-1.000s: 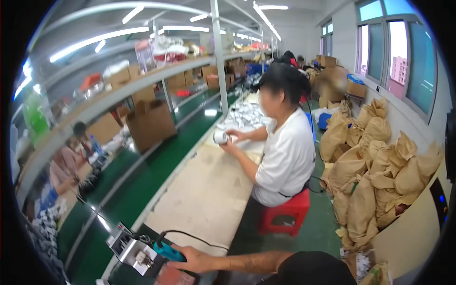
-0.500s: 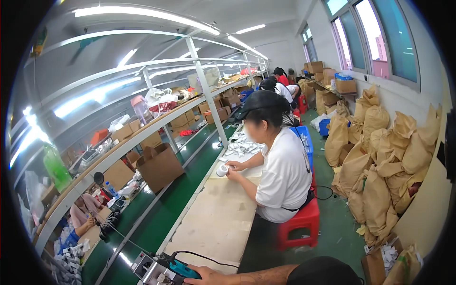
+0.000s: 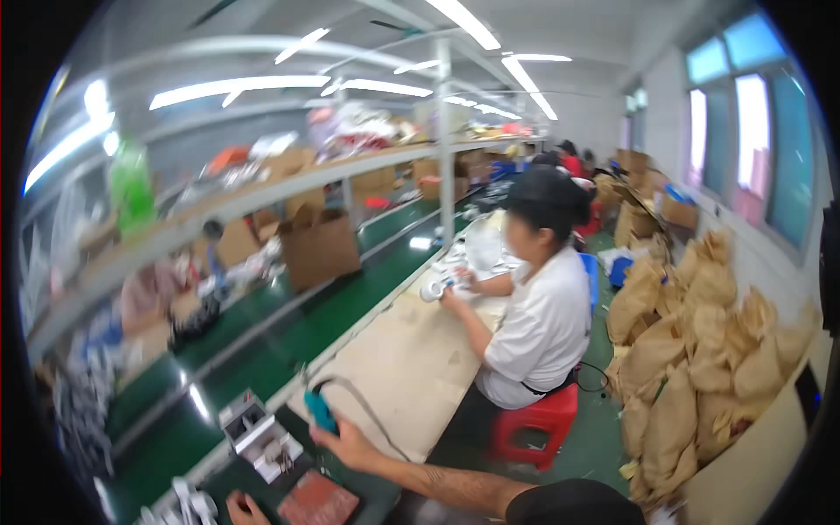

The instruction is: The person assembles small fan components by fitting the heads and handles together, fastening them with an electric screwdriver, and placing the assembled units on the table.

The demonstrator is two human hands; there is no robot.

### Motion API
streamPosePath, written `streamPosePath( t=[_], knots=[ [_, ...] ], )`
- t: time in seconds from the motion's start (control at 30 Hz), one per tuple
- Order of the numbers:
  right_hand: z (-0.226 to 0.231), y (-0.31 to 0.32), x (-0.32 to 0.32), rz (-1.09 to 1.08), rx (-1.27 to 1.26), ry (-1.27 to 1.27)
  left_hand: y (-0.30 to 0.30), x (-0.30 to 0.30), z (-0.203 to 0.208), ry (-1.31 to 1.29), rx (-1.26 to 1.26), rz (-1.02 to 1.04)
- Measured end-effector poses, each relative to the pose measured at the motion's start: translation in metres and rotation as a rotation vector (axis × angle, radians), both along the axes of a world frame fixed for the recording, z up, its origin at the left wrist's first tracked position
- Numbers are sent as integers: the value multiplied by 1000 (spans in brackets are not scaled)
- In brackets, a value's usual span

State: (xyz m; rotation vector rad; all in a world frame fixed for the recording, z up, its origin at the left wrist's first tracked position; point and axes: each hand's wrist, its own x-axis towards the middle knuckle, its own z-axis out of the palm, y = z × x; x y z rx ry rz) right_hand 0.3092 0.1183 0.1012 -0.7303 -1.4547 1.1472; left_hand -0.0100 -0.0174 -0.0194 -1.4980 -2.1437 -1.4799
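Note:
My right arm reaches in from the lower right. Its hand is closed around the lower end of a teal corded hand tool, whose dark cable arcs over the tabletop. Only part of my left hand shows at the bottom edge; whether it holds anything is out of sight. Between and beyond the hands stands a small silver metal fixture on a dark surface. A reddish-brown flat block lies close to my left hand. Several white plastic parts are heaped left of it. The picture is blurred by motion.
Further along the tan-covered bench, a co-worker on a red stool handles a white round part. A green conveyor belt runs along the left beneath a loaded shelf. Brown sacks line the right wall.
The view has swung left and down, bringing my left hand, the block and the white parts in. My right hand has lifted the teal tool more upright. The co-worker's hands have shifted slightly.

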Motion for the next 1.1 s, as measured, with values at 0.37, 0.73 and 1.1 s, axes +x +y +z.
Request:
streamPosePath(
  t=[0.37, 0.73, 1.1],
  knots=[
    [-14, 108, -79, -132, 93, -22, 88, 3, 42, -162, -65, 118],
    [-41, 104, -69, -48, 259, 12, 86, -1, 36, -157, -133, 109],
    [-50, 104, -62, -156, 213, 49, 76, 5, 63, -356, -158, 81]
  ],
)
